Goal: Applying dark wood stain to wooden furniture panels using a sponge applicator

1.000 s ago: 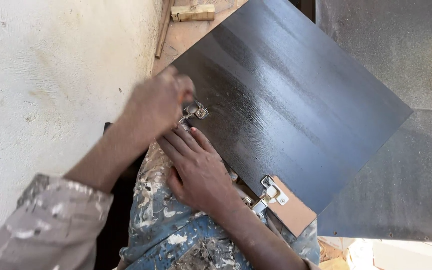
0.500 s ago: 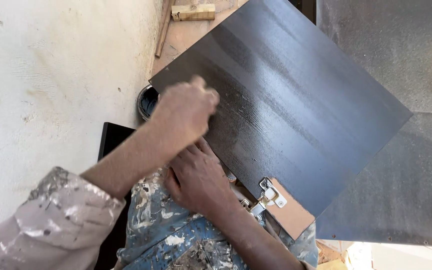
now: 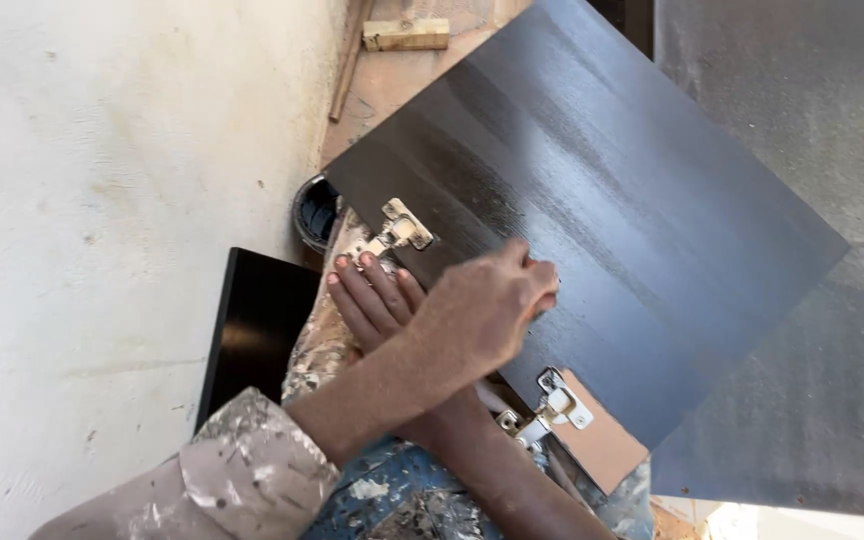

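A dark wood-grain panel (image 3: 602, 200) lies tilted across my lap. Two metal hinges sit on its near edge: the upper hinge (image 3: 397, 232) and the lower hinge (image 3: 550, 405). My left hand (image 3: 482, 312) is closed in a fist over the panel's edge, between the two hinges; anything inside the fist is hidden. Beneath my left forearm, my right hand (image 3: 370, 295) lies flat with straight fingers, their tips just below the upper hinge, against the panel's edge.
A white wall (image 3: 102, 200) fills the left. A black board (image 3: 257, 330) lies beside it, with a round black container (image 3: 312, 212) behind. A wood block (image 3: 405, 34) and a stick (image 3: 349, 60) lie at the top. Grey sheets (image 3: 782, 90) are on the right.
My left hand has left the upper hinge and moved down and right along the panel's edge, uncovering that hinge. The right hand has stayed in place.
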